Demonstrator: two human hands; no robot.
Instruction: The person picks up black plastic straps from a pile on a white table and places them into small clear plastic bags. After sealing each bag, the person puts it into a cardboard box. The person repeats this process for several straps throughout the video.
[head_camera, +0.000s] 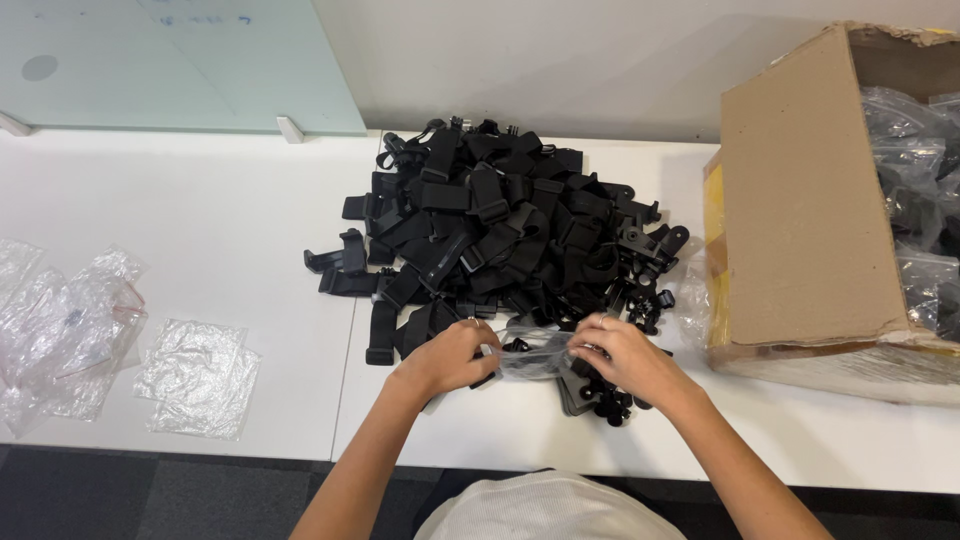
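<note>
Crinkly clear plastic bags (195, 378) lie far left on the white table (250, 200). My left hand (452, 357) and right hand (625, 358) both reach in, fingers curled — each pinching one end of a small clear plastic bag (530, 352), just below the big pile of black straps and clips (500, 225). A brown cardboard box (815, 200) sits right.

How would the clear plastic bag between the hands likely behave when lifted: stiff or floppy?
The clear plastic bag looks thin and crinkled, so probably floppy. With black parts inside, it would likely sag. The left hand and right hand both pinch it, perhaps because the film is slippery.
</note>
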